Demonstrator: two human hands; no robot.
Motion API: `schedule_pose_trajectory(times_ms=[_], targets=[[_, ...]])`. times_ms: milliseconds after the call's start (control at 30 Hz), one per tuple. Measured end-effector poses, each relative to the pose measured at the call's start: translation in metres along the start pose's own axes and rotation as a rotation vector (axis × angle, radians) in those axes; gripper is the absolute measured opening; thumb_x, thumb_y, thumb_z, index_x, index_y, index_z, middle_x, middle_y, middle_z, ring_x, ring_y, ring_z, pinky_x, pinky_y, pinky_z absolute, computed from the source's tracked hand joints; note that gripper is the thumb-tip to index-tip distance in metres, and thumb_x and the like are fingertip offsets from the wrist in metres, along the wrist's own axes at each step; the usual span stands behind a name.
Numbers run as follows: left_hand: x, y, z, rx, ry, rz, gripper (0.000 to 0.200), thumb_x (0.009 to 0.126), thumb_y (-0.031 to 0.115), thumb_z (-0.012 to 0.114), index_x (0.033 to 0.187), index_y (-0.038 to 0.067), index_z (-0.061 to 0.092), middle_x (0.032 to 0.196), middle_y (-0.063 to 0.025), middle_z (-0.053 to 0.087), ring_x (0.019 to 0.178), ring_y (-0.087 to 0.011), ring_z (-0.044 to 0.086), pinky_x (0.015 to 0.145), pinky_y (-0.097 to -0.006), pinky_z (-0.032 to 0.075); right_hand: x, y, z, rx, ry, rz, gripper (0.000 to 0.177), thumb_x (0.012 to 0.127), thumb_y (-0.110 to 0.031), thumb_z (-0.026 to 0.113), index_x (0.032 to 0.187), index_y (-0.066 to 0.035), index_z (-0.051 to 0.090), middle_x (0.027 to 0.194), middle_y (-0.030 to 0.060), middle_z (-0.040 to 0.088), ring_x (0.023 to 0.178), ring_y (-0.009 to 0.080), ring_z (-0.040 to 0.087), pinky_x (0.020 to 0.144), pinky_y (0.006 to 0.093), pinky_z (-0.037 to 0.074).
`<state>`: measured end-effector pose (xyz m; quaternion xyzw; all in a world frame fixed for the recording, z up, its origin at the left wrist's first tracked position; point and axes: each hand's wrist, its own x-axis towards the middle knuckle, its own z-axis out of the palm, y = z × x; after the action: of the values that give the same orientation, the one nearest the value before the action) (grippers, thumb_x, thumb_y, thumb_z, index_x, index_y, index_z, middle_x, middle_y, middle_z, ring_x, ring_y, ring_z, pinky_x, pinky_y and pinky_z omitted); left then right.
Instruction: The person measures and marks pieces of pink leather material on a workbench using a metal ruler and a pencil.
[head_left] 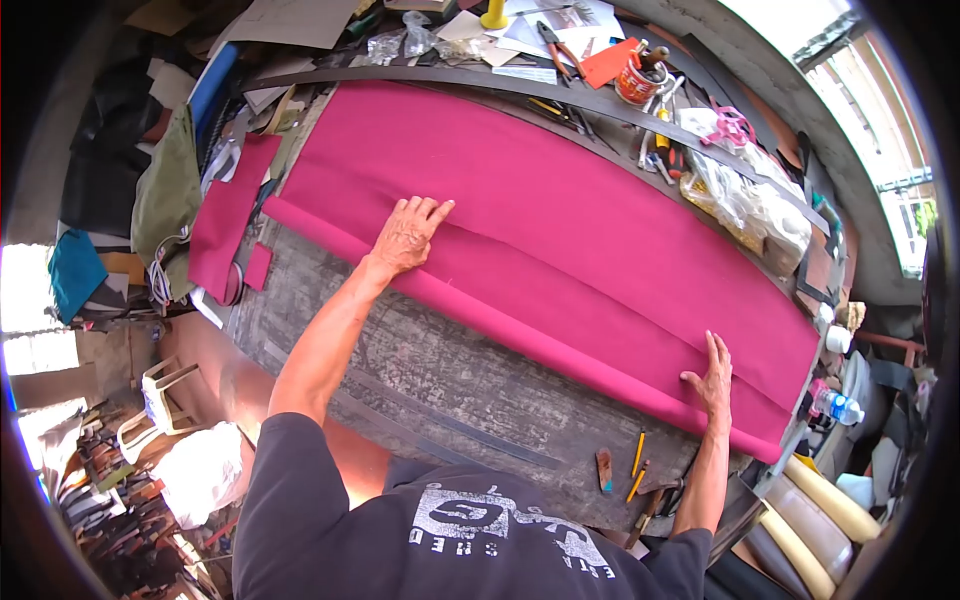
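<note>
Left hand: ours [405, 235] lies palm down on the cloth, fingers a little spread, pinching nothing that we can see
Right hand: ours [712, 380] rests on the cloth nearer its right end, fingers extended and close together, thumb held apart
Cloth: the magenta sheet [500, 170] lies lengthwise over the far part of the counter [450, 370], its near edge turned into a long roll [540, 345]; a line runs along its middle, crease or overlap we cannot tell
Handling: we judge it soft, fairly light and hardly fragile, smooth enough to slide and quick to wrinkle if pushed from one spot
Hold: we would take the roll near both ends, flat palms and even pressure keeping it straight
Near side: pencils [638, 455] lie on the counter before us
Left end: magenta scraps [225, 220] sit just beside the cloth
Far side: we see a long dark strip [600, 103], pliers [553, 45] and a tool cup [640, 80]
Right end: a bottle [838, 407] lies near the cloth
</note>
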<state>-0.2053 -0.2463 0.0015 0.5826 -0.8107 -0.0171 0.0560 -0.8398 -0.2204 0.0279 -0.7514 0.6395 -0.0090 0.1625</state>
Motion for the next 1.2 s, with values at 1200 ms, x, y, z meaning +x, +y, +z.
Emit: schedule_pose_trajectory(times_ms=[1200], targets=[[-0.39,0.081,-0.015,-0.293,0.033,-0.688,0.035,0.085,0.004,0.057,0.119,0.005,0.061,0.119,-0.0177,0.06,0.119,-0.0357,0.054,0.103,-0.0446,0.042,-0.303,-0.128,0.081,0.25,0.091,0.234,0.038,0.088,-0.001,0.06,0.126,-0.005,0.057,0.109,0.0194,0.058,0.099,0.0381,0.059,0.086,0.0442,0.05]])
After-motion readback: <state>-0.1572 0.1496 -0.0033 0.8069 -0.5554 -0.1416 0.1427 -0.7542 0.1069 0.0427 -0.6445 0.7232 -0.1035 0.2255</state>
